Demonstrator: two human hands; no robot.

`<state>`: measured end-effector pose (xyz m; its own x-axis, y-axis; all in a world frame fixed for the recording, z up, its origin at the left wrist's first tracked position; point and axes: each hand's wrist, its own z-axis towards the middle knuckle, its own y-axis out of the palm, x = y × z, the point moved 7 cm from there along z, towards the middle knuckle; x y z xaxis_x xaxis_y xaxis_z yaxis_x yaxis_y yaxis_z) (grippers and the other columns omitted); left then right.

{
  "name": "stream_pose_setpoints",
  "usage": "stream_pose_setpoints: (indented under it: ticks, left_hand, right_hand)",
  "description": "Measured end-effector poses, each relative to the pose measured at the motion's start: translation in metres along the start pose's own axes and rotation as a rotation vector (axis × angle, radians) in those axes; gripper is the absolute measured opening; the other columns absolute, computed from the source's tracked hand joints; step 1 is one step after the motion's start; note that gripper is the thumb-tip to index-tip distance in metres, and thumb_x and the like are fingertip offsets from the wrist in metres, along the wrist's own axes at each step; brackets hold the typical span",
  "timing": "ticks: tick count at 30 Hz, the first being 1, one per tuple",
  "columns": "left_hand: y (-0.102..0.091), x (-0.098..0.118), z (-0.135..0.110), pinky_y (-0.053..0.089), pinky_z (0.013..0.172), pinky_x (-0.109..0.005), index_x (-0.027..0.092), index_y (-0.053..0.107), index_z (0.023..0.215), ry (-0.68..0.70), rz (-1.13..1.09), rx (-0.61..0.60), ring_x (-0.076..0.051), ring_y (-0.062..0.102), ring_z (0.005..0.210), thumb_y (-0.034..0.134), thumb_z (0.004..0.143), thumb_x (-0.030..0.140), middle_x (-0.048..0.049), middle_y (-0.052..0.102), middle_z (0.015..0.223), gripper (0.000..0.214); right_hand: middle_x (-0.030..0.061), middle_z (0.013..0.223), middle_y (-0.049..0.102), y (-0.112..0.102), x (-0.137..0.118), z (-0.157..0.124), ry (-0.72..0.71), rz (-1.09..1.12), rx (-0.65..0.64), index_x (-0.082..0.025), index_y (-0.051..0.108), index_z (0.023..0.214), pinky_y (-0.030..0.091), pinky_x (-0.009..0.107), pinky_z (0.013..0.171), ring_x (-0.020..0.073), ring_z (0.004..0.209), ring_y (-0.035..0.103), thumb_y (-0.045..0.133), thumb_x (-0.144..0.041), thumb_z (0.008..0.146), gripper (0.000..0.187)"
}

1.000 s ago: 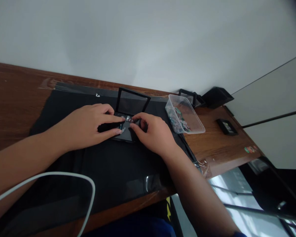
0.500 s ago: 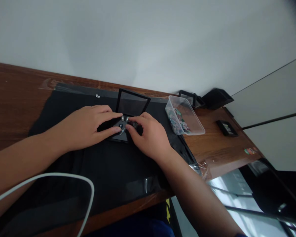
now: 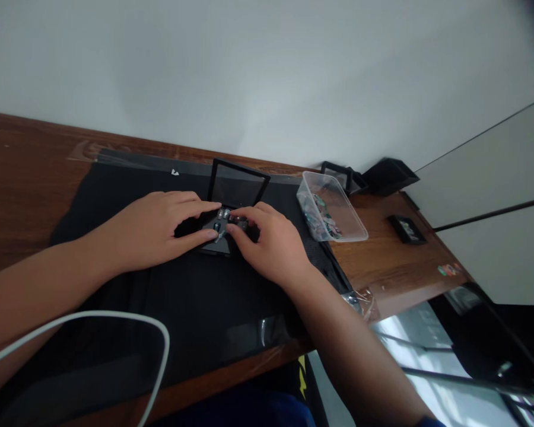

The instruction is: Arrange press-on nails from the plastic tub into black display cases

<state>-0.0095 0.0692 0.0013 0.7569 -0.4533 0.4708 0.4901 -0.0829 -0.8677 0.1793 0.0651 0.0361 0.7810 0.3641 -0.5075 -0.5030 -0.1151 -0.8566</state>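
A small black display case [image 3: 235,187] lies open on a black mat [image 3: 196,290], its lid standing up at the back. My left hand [image 3: 160,228] rests on the case's left side, index finger and thumb stretched toward its base. My right hand [image 3: 273,240] curls over the right side, fingertips pressed on small shiny pieces [image 3: 226,216] in the base. Whether either hand pinches a piece is hard to tell.
A clear plastic tub [image 3: 333,207] with several small coloured items stands right of the case on the wooden desk [image 3: 22,172]. More black cases [image 3: 389,175] and a small black tray [image 3: 407,228] lie at the far right. A white cable [image 3: 129,320] loops in the near left corner.
My right hand has slid left and slightly back over the case's base. The left hand has barely moved.
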Motion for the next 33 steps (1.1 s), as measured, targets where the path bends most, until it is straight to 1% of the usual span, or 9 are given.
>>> stream_pose_setpoints:
  ticks: [5,8,10,12,15,18,21,28,33]
  left_hand:
    - [-0.001,-0.002,0.001,0.052,0.087,-0.045,0.027,0.069,0.153,-0.028,-0.024,0.002,-0.03,0.069,0.09,0.057,0.094,0.079,-0.0086,0.074,0.104,0.079]
    - [-0.002,-0.006,0.001,0.052,0.08,-0.041,0.029,0.067,0.154,-0.058,-0.074,0.003,-0.027,0.066,0.084,0.063,0.087,0.084,-0.0075,0.073,0.105,0.087]
    - [-0.002,-0.011,0.001,0.051,0.076,-0.039,0.03,0.067,0.153,-0.091,-0.117,-0.004,-0.026,0.064,0.083,0.066,0.083,0.086,-0.0072,0.073,0.106,0.09]
    - [-0.001,-0.016,0.001,0.052,0.075,-0.037,0.031,0.067,0.153,-0.118,-0.14,-0.011,-0.025,0.064,0.084,0.068,0.081,0.086,-0.0068,0.073,0.108,0.091]
    - [-0.001,-0.018,0.001,0.052,0.074,-0.036,0.034,0.069,0.151,-0.124,-0.132,-0.007,-0.025,0.064,0.085,0.069,0.08,0.086,-0.0057,0.073,0.106,0.088]
    - [0.0,-0.016,0.002,0.051,0.071,-0.035,0.032,0.072,0.147,-0.126,-0.122,-0.017,-0.026,0.065,0.084,0.069,0.077,0.088,-0.006,0.073,0.103,0.09]
    - [0.0,-0.016,0.001,0.05,0.066,-0.034,0.031,0.072,0.147,-0.171,-0.137,-0.03,-0.026,0.066,0.082,0.064,0.079,0.091,-0.0066,0.074,0.104,0.091]
    - [-0.002,-0.022,-0.002,0.055,0.078,-0.039,0.037,0.073,0.147,-0.235,-0.16,0.006,-0.029,0.071,0.095,0.042,0.099,0.084,-0.0072,0.078,0.12,0.074]
    - [-0.001,-0.019,-0.001,0.054,0.079,-0.039,0.035,0.071,0.149,-0.217,-0.156,-0.011,-0.029,0.072,0.095,0.042,0.1,0.082,-0.0078,0.079,0.123,0.074]
  right_hand:
    - [0.0022,0.092,0.071,-0.011,0.0,0.001,-0.074,0.11,0.092,-0.023,0.083,0.116,0.046,0.031,0.075,0.0163,0.082,0.065,0.074,-0.031,0.099,0.021]
    - [-0.0022,0.075,0.065,-0.025,0.003,0.0,-0.133,0.235,0.165,-0.023,0.084,0.105,0.043,0.028,0.066,0.0129,0.068,0.059,0.074,-0.032,0.098,0.015]
    - [-0.0035,0.068,0.062,-0.045,0.009,-0.004,-0.164,0.299,0.302,-0.023,0.083,0.097,0.04,0.028,0.061,0.0116,0.061,0.054,0.073,-0.036,0.1,0.017]
    - [-0.0027,0.067,0.062,-0.072,0.02,-0.012,-0.156,0.292,0.535,-0.023,0.082,0.091,0.039,0.028,0.059,0.0119,0.059,0.053,0.071,-0.039,0.101,0.022]
    - [-0.0009,0.067,0.063,-0.108,0.043,-0.024,0.036,0.053,0.774,-0.022,0.082,0.093,0.04,0.031,0.061,0.0146,0.059,0.054,0.07,-0.037,0.098,0.019]
    - [0.0026,0.073,0.072,-0.121,0.075,-0.021,0.366,-0.227,0.619,-0.023,0.086,0.1,0.043,0.034,0.066,0.0206,0.067,0.062,0.074,-0.031,0.09,0.017]
    - [0.0056,0.09,0.08,-0.121,0.103,-0.017,0.555,-0.301,0.395,-0.026,0.088,0.112,0.046,0.036,0.072,0.0259,0.081,0.071,0.075,-0.025,0.086,0.029]
    - [0.0078,0.098,0.082,-0.103,0.138,-0.009,0.713,-0.346,0.007,-0.024,0.088,0.116,0.05,0.035,0.08,0.0282,0.094,0.076,0.082,-0.036,0.085,0.034]
    - [0.0069,0.092,0.082,-0.096,0.141,-0.006,0.738,-0.368,-0.057,-0.025,0.089,0.095,0.051,0.033,0.076,0.026,0.089,0.077,0.08,-0.036,0.083,0.018]
